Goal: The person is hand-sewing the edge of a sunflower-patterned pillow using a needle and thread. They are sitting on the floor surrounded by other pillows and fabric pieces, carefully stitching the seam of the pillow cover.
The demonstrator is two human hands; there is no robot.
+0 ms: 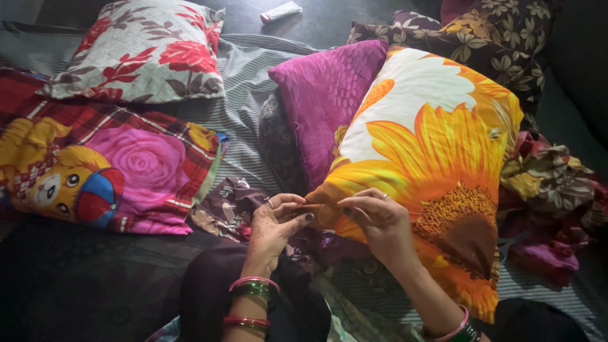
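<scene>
Sunflower pillow (437,164) lies on a bed covered by a grey striped sheet (247,88), in a dim room; a dark floor strip shows beyond the bed, with a small white tube (281,11) on it. Landmark: the sunflower pillow. Directly beside it, on its left, lies a magenta pillow (329,95); behind it, a dark floral pillow (494,38). Farther left lie a red plaid cartoon pillow (107,164) and a white pillow with red flowers (139,50). On the landmark's right, crumpled patterned cloth (551,183) is heaped.

The near left corner of the sunflower pillow sits between both hands. Left hand (275,225): fingers pinched on the corner fabric. Right hand (377,221): fingers curled and closed on the same edge, touching the cover. Bangles ring both wrists. Whether a needle or thread is held cannot be told
</scene>
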